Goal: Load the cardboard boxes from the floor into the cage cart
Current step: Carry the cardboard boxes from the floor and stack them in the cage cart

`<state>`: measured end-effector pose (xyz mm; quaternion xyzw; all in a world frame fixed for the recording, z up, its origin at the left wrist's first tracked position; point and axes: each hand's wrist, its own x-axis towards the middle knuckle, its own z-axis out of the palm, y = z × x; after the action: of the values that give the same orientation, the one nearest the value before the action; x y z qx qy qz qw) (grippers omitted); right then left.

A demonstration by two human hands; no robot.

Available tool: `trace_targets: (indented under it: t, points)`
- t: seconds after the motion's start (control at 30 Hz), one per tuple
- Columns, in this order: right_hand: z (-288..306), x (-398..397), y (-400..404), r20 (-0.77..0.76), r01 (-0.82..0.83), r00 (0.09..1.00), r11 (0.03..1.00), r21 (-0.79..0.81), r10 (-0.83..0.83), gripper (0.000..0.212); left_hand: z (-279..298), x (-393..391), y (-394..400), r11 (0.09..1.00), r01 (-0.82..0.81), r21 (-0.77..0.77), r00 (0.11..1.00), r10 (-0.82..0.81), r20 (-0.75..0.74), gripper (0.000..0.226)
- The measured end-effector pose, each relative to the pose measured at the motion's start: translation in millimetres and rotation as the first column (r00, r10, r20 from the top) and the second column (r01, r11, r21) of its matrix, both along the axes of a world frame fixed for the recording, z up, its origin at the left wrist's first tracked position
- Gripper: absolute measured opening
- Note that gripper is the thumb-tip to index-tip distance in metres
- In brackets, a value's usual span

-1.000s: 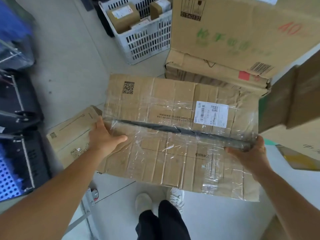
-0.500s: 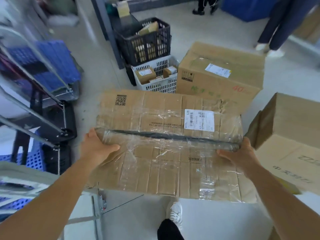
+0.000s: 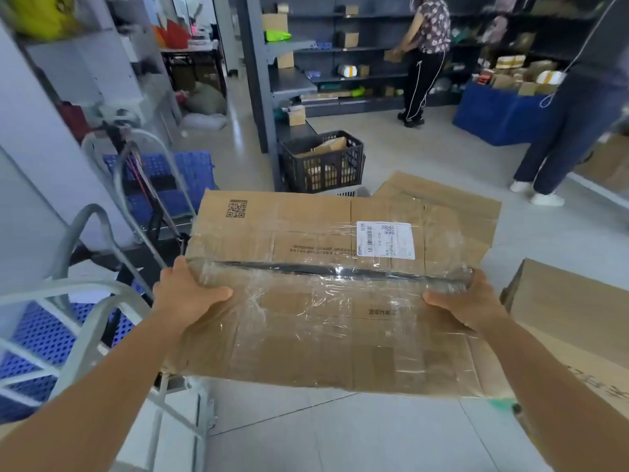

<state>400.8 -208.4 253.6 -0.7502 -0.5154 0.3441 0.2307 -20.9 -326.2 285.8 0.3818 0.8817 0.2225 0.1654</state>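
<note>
shelves now visible | box raised | hands still gripping

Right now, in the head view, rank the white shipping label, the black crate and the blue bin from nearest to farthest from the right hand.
1. White shipping label: on the held box's top, just up and left of the right hand.
2. Black crate: on the floor beyond the box, left of centre.
3. Blue bin: far back, right, by the shelves.
</note>
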Motion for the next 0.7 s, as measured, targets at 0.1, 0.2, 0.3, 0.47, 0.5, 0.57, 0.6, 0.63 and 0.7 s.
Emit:
trace_targets:
  t: [0.1, 0.2, 0.3, 0.47, 0.5, 0.57, 0.6, 0.63, 0.7]
  points:
    - [22, 1, -6, -0.019, -0.048, 0.999, 0.998, 0.032, 0.049, 0.098, 18, 10, -25, 0.999, -0.044, 0.016, 0.999, 0.044, -0.029, 0.110]
    - [46, 2, -16, -0.003, -0.118, 0.993, 0.991, 0.063, 0.118, 0.103, 36, 18, -55, 0.993, -0.094, 0.072, 0.996, 0.094, -0.005, 0.104]
    - [70, 1, -26, -0.019, -0.190, 0.981, 0.978, 0.083, 0.192, 0.089, 57, 25, -89, 0.985, -0.153, 0.075, 0.987, 0.156, -0.026, 0.107]
    - [113, -14, -44, -0.051, -0.326, 0.942, 0.941, 0.094, 0.331, 0.060, 98, 41, -155, 0.945, -0.294, 0.141, 0.953, 0.301, -0.030, 0.101]
    - [120, -20, -48, -0.069, -0.354, 0.929, 0.928, 0.120, 0.363, 0.063, 105, 42, -171, 0.935, -0.317, 0.158, 0.945, 0.325, -0.032, 0.099]
    - [132, -36, -55, -0.093, -0.401, 0.904, 0.903, 0.154, 0.417, 0.083, 121, 43, -204, 0.911, -0.364, 0.196, 0.925, 0.377, -0.036, 0.095]
    - [138, -46, -60, -0.102, -0.420, 0.893, 0.893, 0.160, 0.438, 0.091, 127, 43, -219, 0.898, -0.386, 0.213, 0.915, 0.403, -0.040, 0.093]
    - [143, -56, -66, -0.115, -0.433, 0.884, 0.886, 0.164, 0.453, 0.096, 135, 44, -235, 0.885, -0.407, 0.228, 0.903, 0.428, -0.049, 0.093]
    - [154, -78, -80, -0.139, -0.475, 0.856, 0.863, 0.173, 0.499, 0.105, 149, 44, -266, 0.858, -0.447, 0.255, 0.874, 0.479, -0.079, 0.095]
